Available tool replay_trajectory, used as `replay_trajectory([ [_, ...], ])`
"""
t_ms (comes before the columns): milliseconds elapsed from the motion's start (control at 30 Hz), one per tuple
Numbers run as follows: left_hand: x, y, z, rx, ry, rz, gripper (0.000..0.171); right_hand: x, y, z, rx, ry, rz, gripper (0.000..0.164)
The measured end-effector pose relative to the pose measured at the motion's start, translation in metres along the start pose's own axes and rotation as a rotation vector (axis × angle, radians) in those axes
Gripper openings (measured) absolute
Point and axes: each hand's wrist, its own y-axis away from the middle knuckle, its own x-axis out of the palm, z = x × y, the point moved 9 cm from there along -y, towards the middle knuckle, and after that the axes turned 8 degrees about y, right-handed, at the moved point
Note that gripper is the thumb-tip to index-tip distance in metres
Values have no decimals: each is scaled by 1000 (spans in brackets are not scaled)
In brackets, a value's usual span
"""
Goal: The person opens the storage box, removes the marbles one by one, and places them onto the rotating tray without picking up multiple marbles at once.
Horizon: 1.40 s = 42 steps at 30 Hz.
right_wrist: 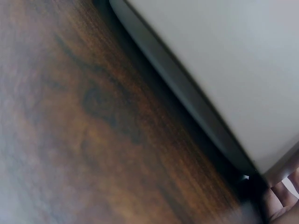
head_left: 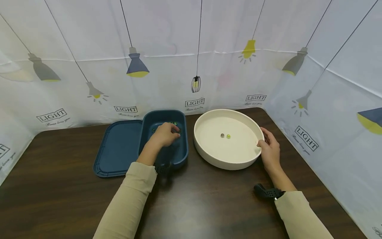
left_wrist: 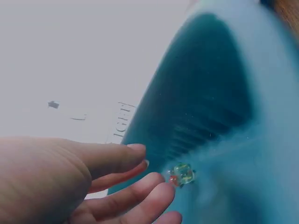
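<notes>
My left hand (head_left: 165,133) reaches into a dark blue plastic box (head_left: 182,151), its fingers loosely bent and parted from the thumb. Just past its fingertips in the left wrist view lies a small cluster of glass marbles (left_wrist: 182,174), clear green with a touch of orange. Several green marbles (head_left: 175,123) show around that hand in the head view, partly hidden by it. My right hand (head_left: 270,152) grips the right rim of a round cream tray (head_left: 209,156), thumb at the rim and fingers around the outer wall. Inside the tray sit a brownish marble (head_left: 222,135) and a yellow-green marble (head_left: 228,136).
Left of the box, a flat dark blue lid (head_left: 117,149) lies on the dark wooden table (head_left: 59,186), with the box overlapping its right edge in the head view. A white curtain (head_left: 167,76) printed with lamps stands behind the table and along its sides.
</notes>
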Motion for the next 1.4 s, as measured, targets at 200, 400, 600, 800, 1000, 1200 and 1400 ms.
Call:
replay_trajectory([
  [200, -1, -15, 3, -37, 29, 7, 31, 1, -2, 1, 3, 8, -3, 68],
  [400, 1, -23, 4, -57, 82, -11, 30, 1, -1, 0, 6, -2, -5, 68],
  [600, 0, -31, 8, -88, 83, -59, 25, 1, -2, 1, 5, 3, -4, 69],
  [800, 0, -35, 11, -92, 51, -68, 22, 2, -2, 1, 6, 11, 0, 69],
  [1000, 2, -40, 16, -95, 59, -58, 22, 1, -1, 1, 9, 10, -2, 69],
  [1200, 3, -40, 19, -81, 29, -57, 22, 1, 1, -1, 13, 7, 12, 69],
  [1400, 1, -44, 19, -60, 23, -47, 24, 1, 2, 0, 2, 16, 21, 68],
])
